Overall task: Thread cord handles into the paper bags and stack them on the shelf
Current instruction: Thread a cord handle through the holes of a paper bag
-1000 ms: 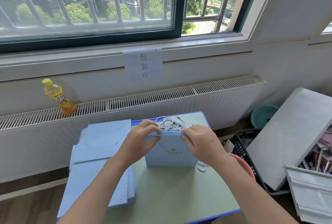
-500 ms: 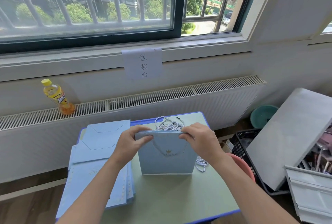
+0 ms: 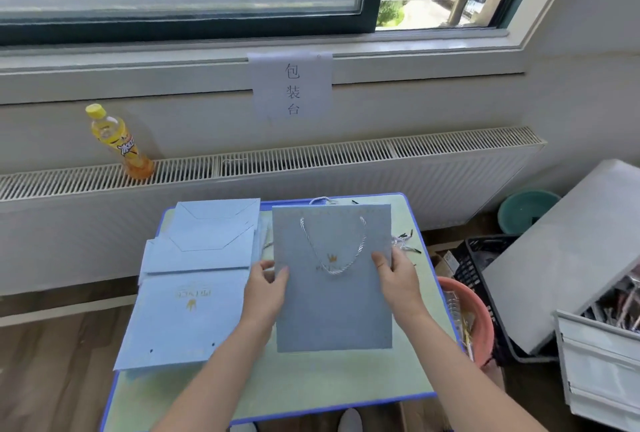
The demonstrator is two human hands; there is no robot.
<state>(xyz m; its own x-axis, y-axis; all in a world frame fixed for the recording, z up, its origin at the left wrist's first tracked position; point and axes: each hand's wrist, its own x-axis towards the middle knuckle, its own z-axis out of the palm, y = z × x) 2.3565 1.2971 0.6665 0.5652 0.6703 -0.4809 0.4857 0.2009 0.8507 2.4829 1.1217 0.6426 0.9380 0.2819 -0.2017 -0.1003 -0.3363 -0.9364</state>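
left hand (image 3: 265,287): thumb on the front face of the paper bag (image 3: 334,310), at the bag's 9 o'clock edge; the other fingers go behind the edge, so it pinches the sheet. right hand (image 3: 398,279): thumb laid on the front at the 3 o'clock edge, fingers out of sight behind, also pinching the bag.

bag held flat between the two hands, front toward the camera, mouth at 12 o'clock, bottom edge at 6 o'clock just over the table (image 3: 311,383). cannot tell whether the bottom touches the top. a twisted white cord handle (image 3: 332,251) hangs in a loop down the front face, reaching a small gold crown print. a second loop shows above the top edge.

at the bag's 9 o'clock, a stack of flat bags (image 3: 187,307) lies on the table, same pale blue, gold print upside down to the viewer, two small holes near its 6 o'clock edge. at the bag's 3 o'clock, just past the right hand's thumb, loose cords (image 3: 403,242) with dark tips lie on the table.

beyond the table, at 10 o'clock, a yellow-capped bottle (image 3: 119,142) stands on the radiator cover (image 3: 311,157). a paper sign (image 3: 291,85) with handwritten characters hangs from the sill at 12 o'clock. at 3 o'clock of the table, a pink basin (image 3: 474,313), a black crate (image 3: 481,265), a teal basin (image 3: 523,209) farther back.
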